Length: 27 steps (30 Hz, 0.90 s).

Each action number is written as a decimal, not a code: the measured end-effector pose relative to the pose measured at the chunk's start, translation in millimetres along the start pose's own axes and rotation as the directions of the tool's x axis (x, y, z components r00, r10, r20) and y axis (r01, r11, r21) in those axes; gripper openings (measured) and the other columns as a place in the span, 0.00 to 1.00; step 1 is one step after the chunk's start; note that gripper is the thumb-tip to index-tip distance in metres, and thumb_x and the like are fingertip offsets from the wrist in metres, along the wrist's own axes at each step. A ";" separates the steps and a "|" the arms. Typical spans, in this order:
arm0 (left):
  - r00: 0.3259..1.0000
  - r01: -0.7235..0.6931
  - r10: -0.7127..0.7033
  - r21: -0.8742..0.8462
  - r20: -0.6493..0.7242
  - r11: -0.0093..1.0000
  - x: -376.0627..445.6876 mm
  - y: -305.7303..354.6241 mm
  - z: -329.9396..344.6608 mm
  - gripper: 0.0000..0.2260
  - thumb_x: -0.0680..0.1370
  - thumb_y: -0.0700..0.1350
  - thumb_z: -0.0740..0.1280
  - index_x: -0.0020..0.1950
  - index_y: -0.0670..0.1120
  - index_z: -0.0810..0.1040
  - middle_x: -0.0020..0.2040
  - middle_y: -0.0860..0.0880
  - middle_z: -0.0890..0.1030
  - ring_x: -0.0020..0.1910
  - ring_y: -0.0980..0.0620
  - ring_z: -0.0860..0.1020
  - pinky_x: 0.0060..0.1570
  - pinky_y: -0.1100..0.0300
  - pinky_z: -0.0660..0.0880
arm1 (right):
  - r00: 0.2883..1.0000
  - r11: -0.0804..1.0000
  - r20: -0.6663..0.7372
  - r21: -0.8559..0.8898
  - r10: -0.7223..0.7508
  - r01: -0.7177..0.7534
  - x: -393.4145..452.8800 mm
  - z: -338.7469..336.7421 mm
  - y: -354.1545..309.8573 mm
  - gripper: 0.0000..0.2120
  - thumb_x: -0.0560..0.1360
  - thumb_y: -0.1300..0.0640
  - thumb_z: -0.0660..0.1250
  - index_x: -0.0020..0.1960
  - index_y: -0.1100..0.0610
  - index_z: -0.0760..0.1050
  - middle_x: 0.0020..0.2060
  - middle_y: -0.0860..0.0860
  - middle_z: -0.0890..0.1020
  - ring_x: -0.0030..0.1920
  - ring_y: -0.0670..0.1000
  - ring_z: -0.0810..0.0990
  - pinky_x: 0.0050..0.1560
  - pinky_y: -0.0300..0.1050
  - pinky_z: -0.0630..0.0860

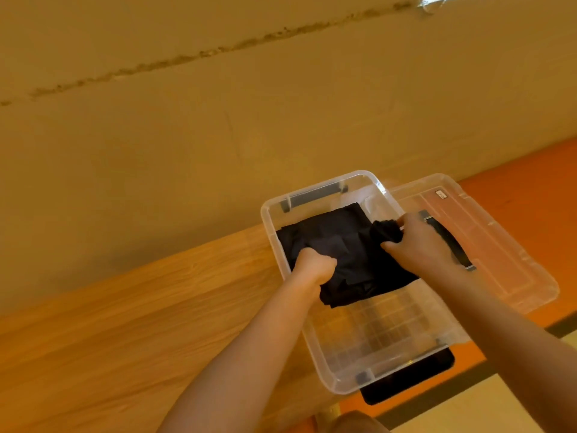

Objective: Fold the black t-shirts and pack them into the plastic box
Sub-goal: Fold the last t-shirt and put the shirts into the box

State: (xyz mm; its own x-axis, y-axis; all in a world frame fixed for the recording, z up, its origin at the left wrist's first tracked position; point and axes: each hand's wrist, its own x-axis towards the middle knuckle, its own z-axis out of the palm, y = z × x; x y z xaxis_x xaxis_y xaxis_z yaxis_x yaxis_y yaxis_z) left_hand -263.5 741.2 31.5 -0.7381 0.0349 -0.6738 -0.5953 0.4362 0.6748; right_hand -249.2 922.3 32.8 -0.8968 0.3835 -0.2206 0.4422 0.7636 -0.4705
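wooden table point(125, 307) bears a clear plastic box point(406, 367); left hand point(313, 265) and right hand point(421, 242) both grip the black t-shirt point(343, 242) inside it.

Your left hand point(313, 264) and right hand point(420, 242) are both gripping the black t-shirt point(340, 245), which is filling the far half of the plastic box point(315, 354). The near half is lying open to you from above. The clear lid point(499, 245) is blocking the right side, touching the box. The wooden table point(125, 307) on the left is offering you open room.
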 end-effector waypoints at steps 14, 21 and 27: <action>0.947 0.286 -0.285 -0.013 -0.145 0.958 19.0 -31.7 41.3 0.19 0.81 0.38 0.57 0.72 0.35 0.63 0.68 0.38 0.70 0.64 0.41 0.73 0.54 0.57 0.72 | 0.984 0.983 0.171 -0.181 0.042 -0.011 15.3 49.4 37.7 0.09 0.76 0.57 0.67 0.44 0.56 0.66 0.36 0.50 0.71 0.33 0.46 0.70 0.30 0.39 0.64; 0.922 0.219 -0.211 -0.010 -0.325 0.976 25.4 -36.8 48.9 0.26 0.81 0.39 0.59 0.76 0.46 0.52 0.72 0.45 0.62 0.65 0.44 0.70 0.63 0.50 0.72 | 0.998 0.986 0.043 -0.159 -0.053 0.059 13.1 67.0 34.2 0.11 0.78 0.60 0.64 0.58 0.60 0.67 0.50 0.55 0.74 0.42 0.51 0.72 0.35 0.39 0.64; 0.916 -0.083 0.298 0.601 -0.268 0.795 3.0 -56.1 66.6 0.47 0.79 0.36 0.63 0.69 0.46 0.19 0.74 0.41 0.26 0.76 0.43 0.34 0.76 0.48 0.45 | 0.929 0.911 -0.109 -0.268 -0.353 0.314 4.7 78.1 34.1 0.18 0.63 0.71 0.74 0.50 0.63 0.74 0.46 0.59 0.77 0.40 0.59 0.77 0.38 0.50 0.76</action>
State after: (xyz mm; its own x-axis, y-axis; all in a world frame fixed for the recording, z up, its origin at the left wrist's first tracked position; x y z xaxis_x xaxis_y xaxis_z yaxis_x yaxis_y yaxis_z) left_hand -211.1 776.7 -28.5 -0.9388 -0.0794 -0.3352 -0.2216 0.8843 0.4111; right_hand -239.2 909.6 -51.0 -0.9882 0.1435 0.0539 0.1240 0.9551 -0.2691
